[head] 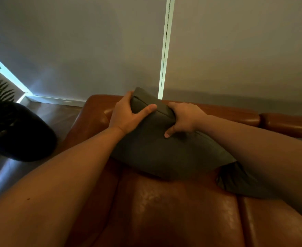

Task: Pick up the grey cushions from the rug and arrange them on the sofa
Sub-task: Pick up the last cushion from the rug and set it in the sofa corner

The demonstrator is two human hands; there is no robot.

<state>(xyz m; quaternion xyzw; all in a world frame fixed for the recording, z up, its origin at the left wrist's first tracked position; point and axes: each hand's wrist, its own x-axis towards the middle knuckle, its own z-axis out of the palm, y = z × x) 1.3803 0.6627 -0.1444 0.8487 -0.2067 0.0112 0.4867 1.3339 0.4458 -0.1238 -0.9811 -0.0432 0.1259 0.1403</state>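
From the head camera, both arms reach forward over the brown leather sofa (164, 211). The left hand (127, 116) is clamped on the upper left corner of a grey cushion (157, 150), thumb stretched across the front face, fingers wrapped around behind the edge. The right hand (184, 118) grips the top seam just beside it, fingers curled over the far side, thumb pressing down into the fabric. The cushion stands tilted, its top edge leaning against the sofa's backrest, its lower edge resting on the seat. A second grey cushion (241, 182) lies on the seat to the right, touching the first one's lower right corner and partly hidden under the right forearm. Off to the left, a dark round planter (21, 132) with green fronds sits on the wooden floor (61, 111), near the sofa's arm. Behind the sofa hang grey blinds (93, 50), a bright slit of light between them.
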